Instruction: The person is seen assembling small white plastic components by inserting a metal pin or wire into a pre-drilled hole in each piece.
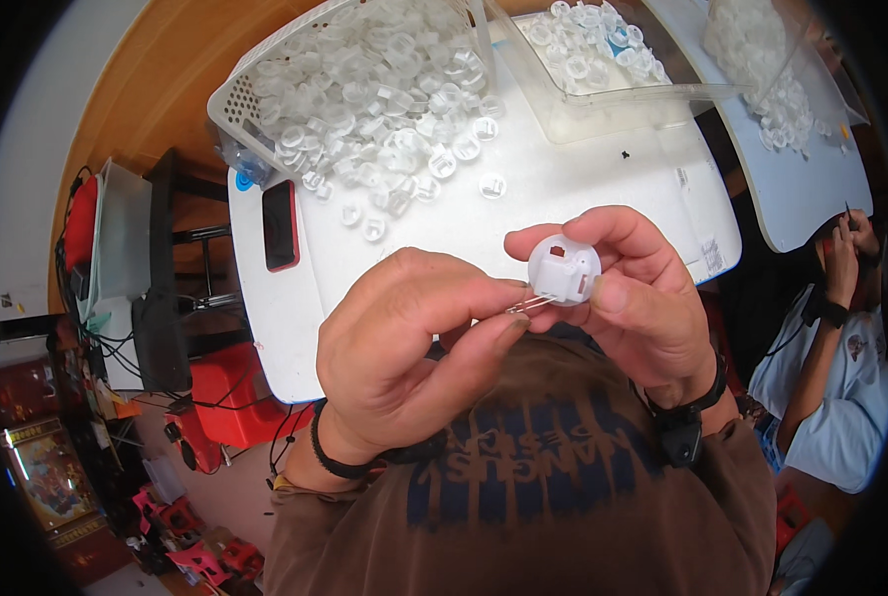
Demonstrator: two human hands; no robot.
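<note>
Above the near edge of the white table, my right hand (643, 288) grips a small round white plastic housing (566, 270) by its rim, thumb on the near side. A boxy raised part and small openings show on its face. Thin metal leads (533, 303) stick out of the housing toward my left hand (414, 343). The thumb and forefinger of my left hand are closed in a pinch on the ends of those leads. What else may lie behind the fingers is hidden.
A white perforated basket (227, 111) lies tipped, its clear plastic caps (394, 119) spilling onto the white table (573, 189). A red-edged phone (280, 226) lies at left. A clear tray (652, 96) holds more parts. Another person's hand (841, 258) is at far right.
</note>
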